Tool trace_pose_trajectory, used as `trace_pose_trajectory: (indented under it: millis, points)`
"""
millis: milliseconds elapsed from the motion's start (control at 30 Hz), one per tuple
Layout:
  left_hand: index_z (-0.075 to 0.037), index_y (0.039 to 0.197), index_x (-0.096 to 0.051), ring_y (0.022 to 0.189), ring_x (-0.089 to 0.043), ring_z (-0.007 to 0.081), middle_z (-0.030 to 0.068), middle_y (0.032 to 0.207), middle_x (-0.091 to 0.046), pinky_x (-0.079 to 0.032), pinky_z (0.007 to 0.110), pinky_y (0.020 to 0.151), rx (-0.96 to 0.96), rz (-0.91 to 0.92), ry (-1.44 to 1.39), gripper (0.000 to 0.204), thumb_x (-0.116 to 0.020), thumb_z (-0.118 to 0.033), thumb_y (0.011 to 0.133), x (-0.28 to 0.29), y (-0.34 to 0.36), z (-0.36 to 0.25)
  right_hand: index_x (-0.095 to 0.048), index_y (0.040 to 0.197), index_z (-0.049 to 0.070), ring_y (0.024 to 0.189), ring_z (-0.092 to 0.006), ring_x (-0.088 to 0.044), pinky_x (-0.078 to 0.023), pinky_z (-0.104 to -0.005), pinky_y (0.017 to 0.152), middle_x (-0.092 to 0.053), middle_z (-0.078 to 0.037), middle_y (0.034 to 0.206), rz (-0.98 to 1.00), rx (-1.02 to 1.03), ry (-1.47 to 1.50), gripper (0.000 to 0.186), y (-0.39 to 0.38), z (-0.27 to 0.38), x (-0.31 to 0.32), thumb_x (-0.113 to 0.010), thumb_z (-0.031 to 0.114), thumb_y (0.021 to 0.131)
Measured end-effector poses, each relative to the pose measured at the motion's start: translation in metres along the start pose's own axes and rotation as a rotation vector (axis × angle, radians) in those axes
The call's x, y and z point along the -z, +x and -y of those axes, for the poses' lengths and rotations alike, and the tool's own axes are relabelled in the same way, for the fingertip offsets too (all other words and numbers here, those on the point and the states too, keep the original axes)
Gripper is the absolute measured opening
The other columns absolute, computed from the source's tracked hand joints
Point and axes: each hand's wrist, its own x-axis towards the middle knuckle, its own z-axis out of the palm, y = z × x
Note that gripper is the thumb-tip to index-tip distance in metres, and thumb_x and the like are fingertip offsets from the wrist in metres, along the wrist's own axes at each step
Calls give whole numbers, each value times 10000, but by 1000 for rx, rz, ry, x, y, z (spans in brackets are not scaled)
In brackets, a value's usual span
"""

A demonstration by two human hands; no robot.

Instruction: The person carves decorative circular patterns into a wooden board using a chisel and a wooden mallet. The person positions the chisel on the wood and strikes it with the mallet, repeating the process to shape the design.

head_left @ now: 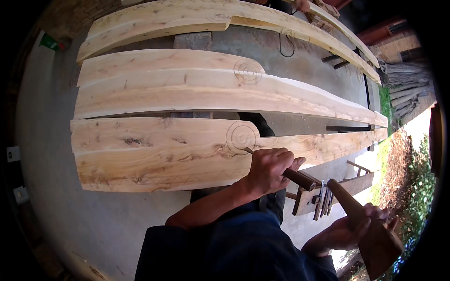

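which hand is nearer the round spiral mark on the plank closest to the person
The left hand: it is just below and right of the spiral mark, gripping a chisel. The right hand is farther down and right, holding a wooden mallet.

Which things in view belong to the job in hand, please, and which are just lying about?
Job in hand:
chisel, in the left hand, its tip by the drawn circles
nearest board
mallet, in the right hand

Apparently lying about:
slim tools on the bench
green object, upper left
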Motion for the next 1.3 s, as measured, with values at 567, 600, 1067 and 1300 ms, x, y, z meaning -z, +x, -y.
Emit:
trace_pose_trajectory:
  millis: [567, 600, 1067, 1300]
  points:
    - [-51, 645, -410, 457, -385, 230, 91, 557, -406, -316, 370, 449, 127, -25, -2, 491, -761, -105, 984, 11, 14, 4, -241, 1609, -65, 1009, -230, -525, -387, -377, 989, -491, -158, 1175, -204, -225, 275, 822, 14, -4, 0, -636, 179, 931]
    - [-51, 646, -410, 456, -382, 227, 91, 557, -406, -313, 370, 449, 140, -36, 7, 491, -757, -108, 988, 13, 14, 7, -251, 1604, -69, 1016, -239, -526, -391, -383, 992, -499, -167, 1188, -204, -163, 281, 804, 26, -4, -5, -629, 167, 936]
    - [-64, 638, -390, 449, -372, 208, 91, 541, -394, -315, 367, 448, 134, -55, -18, 508, -755, -98, 990, 18, 16, 5, -501, 1482, -45, 1100, -333, -687, -533, -437, 959, -676, -216, 1303, 442, 85, -439, 666, 38, -11, -55, -768, 129, 897]
    - [-45, 632, -377, 491, -326, 141, 69, 566, -329, -278, 339, 468, 197, -72, -42, 529, -748, -118, 1002, 21, 19, 2, -539, 1430, -59, 898, -166, -661, -552, -336, 886, -688, -130, 1103, 343, -44, -320, 568, 0, -40, -58, -742, 103, 926]
